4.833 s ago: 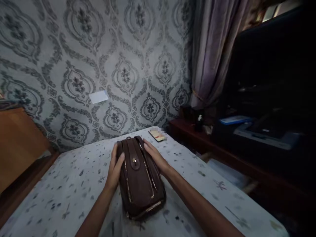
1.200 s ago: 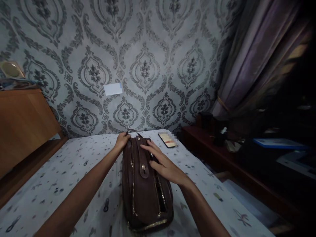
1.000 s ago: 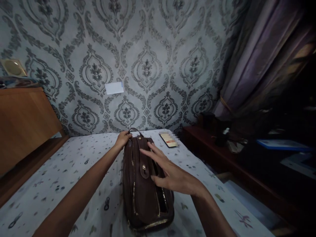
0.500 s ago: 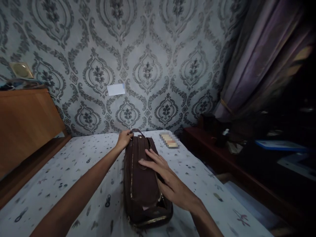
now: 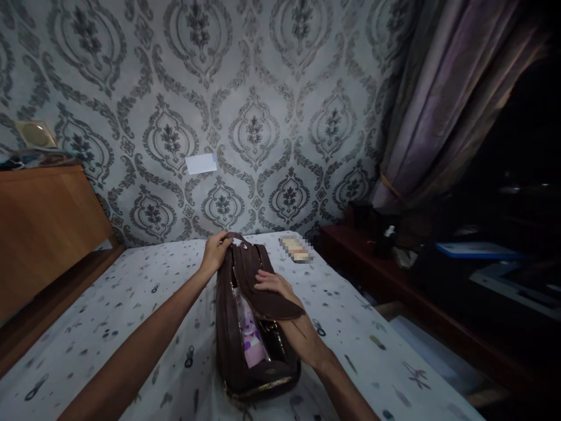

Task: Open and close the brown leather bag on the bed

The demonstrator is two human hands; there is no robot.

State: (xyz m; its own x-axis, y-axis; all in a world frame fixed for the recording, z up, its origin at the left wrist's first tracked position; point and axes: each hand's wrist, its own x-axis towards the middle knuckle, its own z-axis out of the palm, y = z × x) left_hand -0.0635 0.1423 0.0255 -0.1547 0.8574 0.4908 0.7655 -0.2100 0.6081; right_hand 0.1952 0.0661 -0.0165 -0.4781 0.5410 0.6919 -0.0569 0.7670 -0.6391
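Note:
A dark brown zipped bag (image 5: 228, 345) lies lengthwise on a bed with a light patterned sheet (image 5: 131, 304). My left hand (image 5: 215, 252) grips the bag's far end by its strap loop. My right hand (image 5: 280, 304) holds the bag's top flap (image 5: 267, 301) and has it pulled over to the right, with the fingers curled over its edge. The bag stands open, and a pink and white packet (image 5: 249, 330) shows inside.
A phone (image 5: 295, 249) lies on the sheet beyond the bag, near the patterned wall. A wooden headboard (image 5: 39, 228) rises at the left. A dark low shelf (image 5: 416, 280) with small items runs along the right, below a purple curtain (image 5: 438, 105).
My right hand moved from resting on top of the bag to gripping its flap and folded it to the right, opening the bag and baring the pink packet. My left hand stayed on the strap.

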